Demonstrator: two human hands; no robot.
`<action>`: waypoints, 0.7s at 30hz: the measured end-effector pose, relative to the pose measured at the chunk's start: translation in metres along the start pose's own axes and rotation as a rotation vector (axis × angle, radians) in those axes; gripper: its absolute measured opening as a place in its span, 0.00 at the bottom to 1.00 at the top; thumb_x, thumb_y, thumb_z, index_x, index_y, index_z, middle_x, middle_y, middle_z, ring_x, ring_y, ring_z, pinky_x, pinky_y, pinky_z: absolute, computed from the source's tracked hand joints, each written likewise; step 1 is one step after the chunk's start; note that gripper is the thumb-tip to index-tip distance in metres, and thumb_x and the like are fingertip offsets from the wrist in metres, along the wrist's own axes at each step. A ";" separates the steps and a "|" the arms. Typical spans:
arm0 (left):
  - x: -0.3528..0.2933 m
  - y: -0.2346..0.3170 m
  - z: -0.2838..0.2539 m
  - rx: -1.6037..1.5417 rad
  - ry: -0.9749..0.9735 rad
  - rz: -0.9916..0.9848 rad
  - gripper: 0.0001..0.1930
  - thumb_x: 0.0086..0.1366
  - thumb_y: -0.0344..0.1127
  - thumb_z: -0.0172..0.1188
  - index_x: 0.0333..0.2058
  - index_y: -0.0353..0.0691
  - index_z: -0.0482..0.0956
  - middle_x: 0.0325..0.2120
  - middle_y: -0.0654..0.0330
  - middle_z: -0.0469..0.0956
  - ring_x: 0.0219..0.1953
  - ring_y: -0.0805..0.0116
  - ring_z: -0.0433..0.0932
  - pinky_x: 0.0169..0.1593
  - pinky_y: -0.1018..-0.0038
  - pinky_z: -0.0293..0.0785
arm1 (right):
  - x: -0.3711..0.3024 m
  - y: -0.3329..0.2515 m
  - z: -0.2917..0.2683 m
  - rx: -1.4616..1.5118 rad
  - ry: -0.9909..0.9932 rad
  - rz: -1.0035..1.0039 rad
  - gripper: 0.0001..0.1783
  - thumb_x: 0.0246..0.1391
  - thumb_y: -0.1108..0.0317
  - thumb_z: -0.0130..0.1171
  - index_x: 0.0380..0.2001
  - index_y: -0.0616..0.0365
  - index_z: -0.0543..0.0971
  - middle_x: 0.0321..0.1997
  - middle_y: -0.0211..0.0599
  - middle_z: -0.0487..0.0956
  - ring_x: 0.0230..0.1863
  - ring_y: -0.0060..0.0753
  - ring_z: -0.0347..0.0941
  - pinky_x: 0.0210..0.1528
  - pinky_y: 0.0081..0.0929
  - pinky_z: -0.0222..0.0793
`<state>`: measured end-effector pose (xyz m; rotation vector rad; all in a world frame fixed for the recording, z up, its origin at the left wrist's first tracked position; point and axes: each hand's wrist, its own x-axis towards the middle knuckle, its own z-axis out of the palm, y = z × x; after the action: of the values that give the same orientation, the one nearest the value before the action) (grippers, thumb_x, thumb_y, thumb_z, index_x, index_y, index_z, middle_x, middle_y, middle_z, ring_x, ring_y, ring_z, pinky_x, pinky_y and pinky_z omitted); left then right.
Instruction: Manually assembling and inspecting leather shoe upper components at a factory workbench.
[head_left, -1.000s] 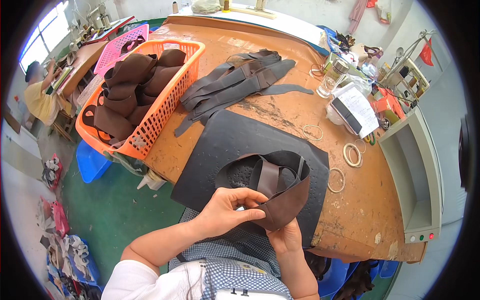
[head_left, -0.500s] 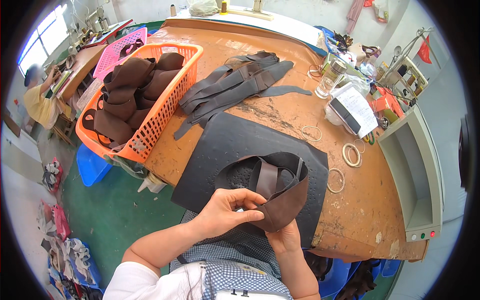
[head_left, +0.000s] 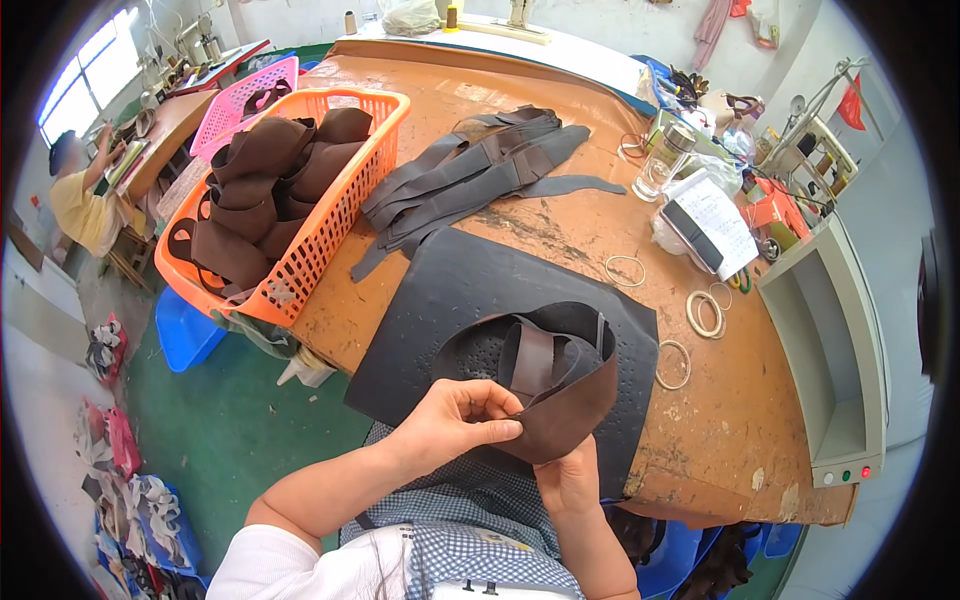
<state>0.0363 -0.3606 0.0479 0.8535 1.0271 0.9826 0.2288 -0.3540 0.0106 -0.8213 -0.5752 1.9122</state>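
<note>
Brown leather shoe upper (head_left: 560,395) held above a dark rubber mat (head_left: 450,300) at the near edge of an orange workbench (head_left: 560,220), its edge pinched by closed left hand (head_left: 455,425) fingers, underside gripped by the right hand (head_left: 570,480), orange basket (head_left: 345,215) of brown pieces set well apart, grey straps (head_left: 470,180) laid beyond the mat.

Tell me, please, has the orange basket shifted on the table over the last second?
No. The orange basket sits at the same table edge, beside the grey strips, as before.

Bright, even daylight; window (head_left: 95,60) glare far left of the left hand (head_left: 455,425). Shadows soft. Strong fisheye bending and black vignette at rim.
</note>
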 end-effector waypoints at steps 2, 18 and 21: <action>0.000 -0.002 0.000 -0.013 0.010 -0.007 0.09 0.60 0.26 0.67 0.40 0.33 0.80 0.31 0.66 0.79 0.34 0.80 0.77 0.43 0.81 0.75 | -0.001 0.001 0.002 -0.006 0.004 -0.034 0.17 0.54 0.77 0.62 0.48 0.60 0.75 0.47 0.32 0.79 0.49 0.29 0.77 0.52 0.28 0.75; -0.008 0.004 -0.002 0.604 0.036 0.512 0.10 0.56 0.28 0.68 0.35 0.38 0.77 0.47 0.58 0.75 0.56 0.58 0.66 0.61 0.61 0.62 | 0.000 0.029 -0.012 -0.205 -0.022 -0.517 0.23 0.52 0.80 0.63 0.51 0.60 0.72 0.55 0.38 0.73 0.54 0.29 0.73 0.53 0.29 0.73; -0.008 -0.004 -0.009 0.502 -0.019 0.391 0.08 0.59 0.27 0.65 0.37 0.36 0.77 0.47 0.54 0.76 0.52 0.62 0.72 0.57 0.65 0.66 | -0.003 0.016 -0.006 -0.063 -0.076 -0.394 0.28 0.48 0.79 0.64 0.55 0.60 0.71 0.57 0.41 0.72 0.57 0.34 0.72 0.56 0.33 0.72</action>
<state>0.0268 -0.3683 0.0441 1.5180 1.1342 1.0514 0.2245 -0.3637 -0.0036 -0.6227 -0.7848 1.5745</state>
